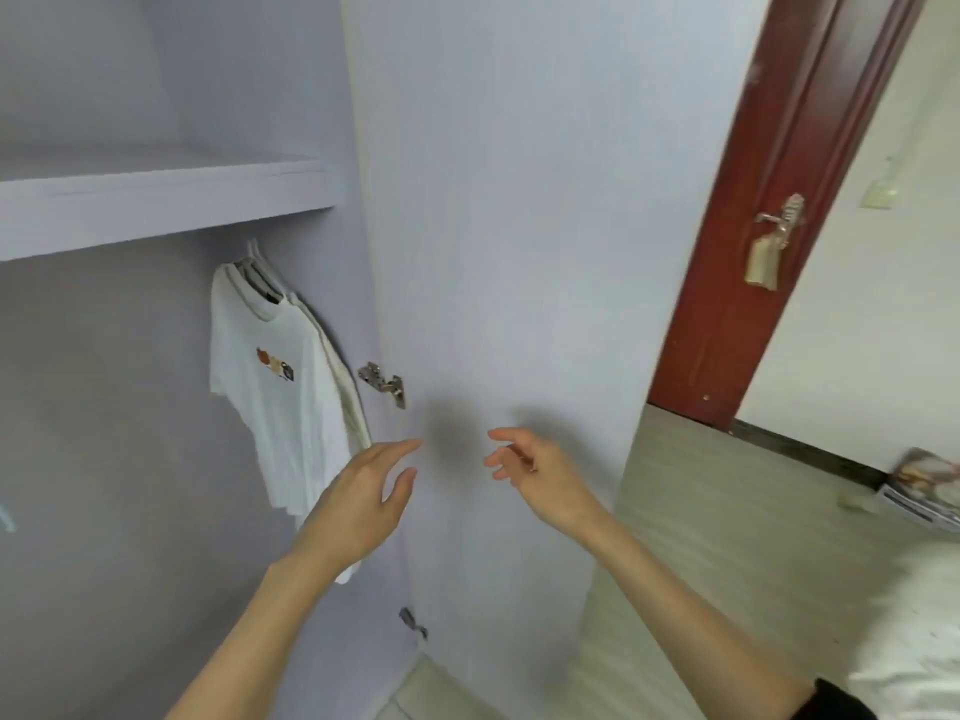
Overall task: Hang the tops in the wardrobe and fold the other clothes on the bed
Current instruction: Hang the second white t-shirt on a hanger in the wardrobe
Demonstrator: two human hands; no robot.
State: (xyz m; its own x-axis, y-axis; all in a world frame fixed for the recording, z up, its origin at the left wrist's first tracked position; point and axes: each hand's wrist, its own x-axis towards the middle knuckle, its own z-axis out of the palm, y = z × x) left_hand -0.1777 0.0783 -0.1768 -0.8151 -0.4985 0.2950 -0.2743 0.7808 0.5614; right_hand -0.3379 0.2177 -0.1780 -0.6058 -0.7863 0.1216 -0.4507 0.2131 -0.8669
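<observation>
A white T-shirt with a small brown print hangs on a hanger inside the open lilac wardrobe, against its right wall, with another pale top behind it. My left hand reaches forward just right of the shirt's hem, fingers apart and holding nothing. My right hand is raised in front of the open wardrobe door, fingers loosely spread and empty. White bedding shows at the lower right edge.
A wardrobe shelf runs above the hanging tops. Metal hinges join the door to the wardrobe. A dark red room door with a metal handle stands to the right. A stack of magazines lies on the floor by the wall.
</observation>
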